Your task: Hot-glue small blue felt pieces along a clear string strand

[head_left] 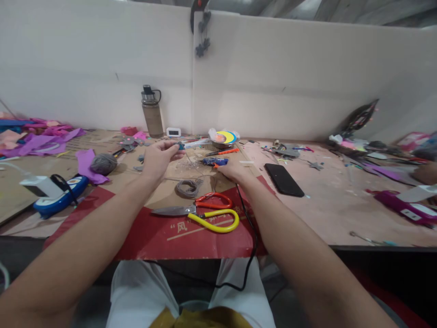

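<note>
My left hand [160, 157] pinches a small dark blue-grey piece [180, 146] between thumb and fingers, above the cardboard. A thin grey cord trails down from it toward a coil of grey yarn [187, 188]. My right hand [232, 171] is closed around the handle end of a blue glue gun [215, 161] with an orange trigger; its nozzle points left, toward my left hand. A black cable [251, 223] runs from under the right hand to my lap. Nearer to me, scissors [218, 220] with one red and one yellow handle lie with blades to the left.
A phone [284, 180] lies to the right. Behind stand a water bottle [152, 111], a small white clock [173, 132] and a bowl [223, 139]. On the left are a yarn ball [104, 163] and a blue power strip [61, 196]. Another person's hand [426, 173] shows far right.
</note>
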